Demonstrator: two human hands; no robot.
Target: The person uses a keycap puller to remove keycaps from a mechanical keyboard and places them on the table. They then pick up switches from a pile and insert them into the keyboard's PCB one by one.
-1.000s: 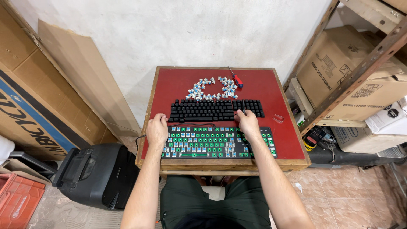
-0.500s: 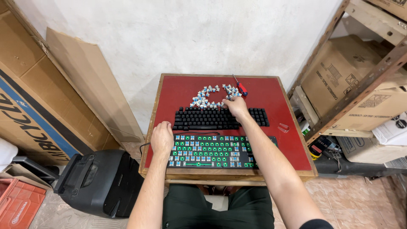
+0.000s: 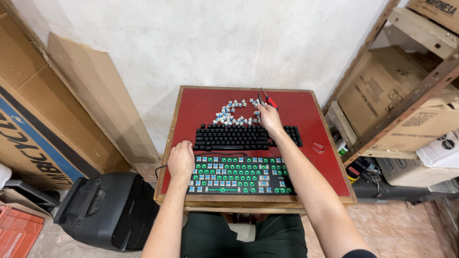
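His right hand point(image 3: 268, 116) reached, fingers curled, into the loose switches point(image 3: 233, 113) — small, light, stiff pieces, best pinched by their sides — though I couldn't tell whether it held one.

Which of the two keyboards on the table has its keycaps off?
The nearer keyboard, under the left hand: bare green board with exposed switches. The far black keyboard has its keycaps on.

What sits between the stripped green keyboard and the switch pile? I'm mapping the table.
The black keyboard lies between the green keyboard and the switch pile, in the head view.
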